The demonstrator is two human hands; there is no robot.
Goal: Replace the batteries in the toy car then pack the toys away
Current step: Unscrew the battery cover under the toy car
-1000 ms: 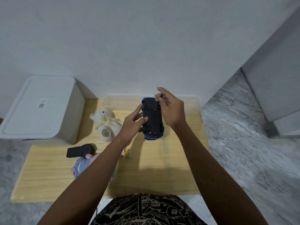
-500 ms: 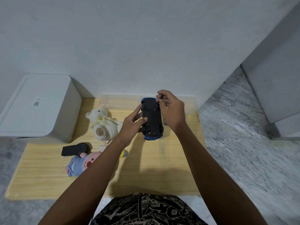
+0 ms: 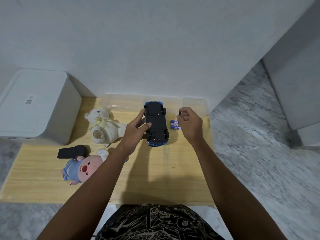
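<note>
The blue toy car (image 3: 155, 123) is held upside down above the wooden table (image 3: 155, 175), its black underside facing up. My left hand (image 3: 136, 130) grips the car's left side, thumb on the underside. To the right of the car, and apart from it, my right hand (image 3: 190, 125) pinches a thin small screwdriver (image 3: 178, 125) that points down. Two blue batteries (image 3: 174, 125) lie on the table just under the screwdriver, between the car and my right hand.
A clear plastic container (image 3: 121, 103) stands along the table's back edge against the wall. A white teddy bear (image 3: 103, 127), a black remote (image 3: 71, 151) and a pink plush in blue (image 3: 83, 168) lie left. A white box (image 3: 34, 108) sits far left.
My right hand has left the car's underside and moved right with the screwdriver, uncovering the batteries. My left hand keeps hold of the car.
</note>
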